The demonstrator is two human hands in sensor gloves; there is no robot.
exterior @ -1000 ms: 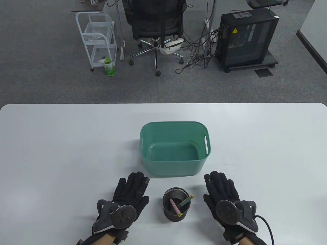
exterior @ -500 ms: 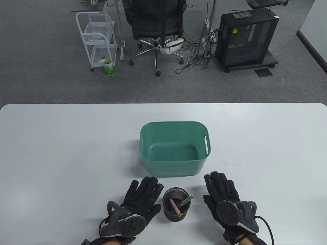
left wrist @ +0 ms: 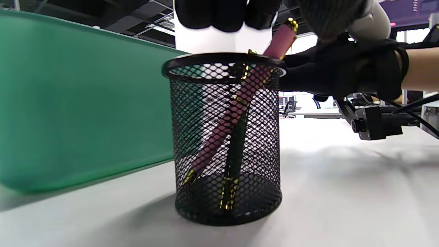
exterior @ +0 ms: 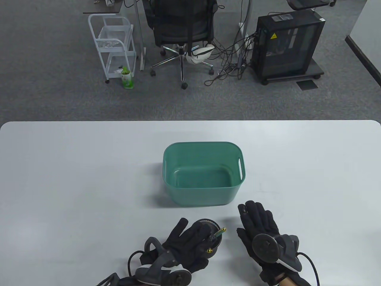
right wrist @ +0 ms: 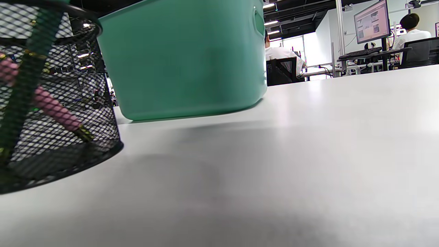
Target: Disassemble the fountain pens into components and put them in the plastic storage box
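A black mesh pen cup [exterior: 208, 221] stands near the table's front edge, just before the green plastic box [exterior: 204, 143]. My left hand [exterior: 193, 238] reaches over the cup's mouth from the left and hides most of it. The green pen [exterior: 218, 233] and the pink pen's gold end [exterior: 210, 250] stick out past the fingers. In the left wrist view the fingers [left wrist: 219, 13] hang just above the cup [left wrist: 226, 137], beside the top of the leaning pink pen [left wrist: 236, 109]; contact is unclear. My right hand [exterior: 256, 220] lies flat on the table, right of the cup.
The box [right wrist: 178, 58] holds nothing that I can see. Beyond the table's far edge stand an office chair [exterior: 181, 26], a white cart [exterior: 114, 44] and a computer tower [exterior: 287, 44]. A cable [exterior: 312, 265] trails from my right wrist.
My left hand has slid right from the table beside the cup and now covers the cup's mouth. The right hand, the cup and the box have stayed put.
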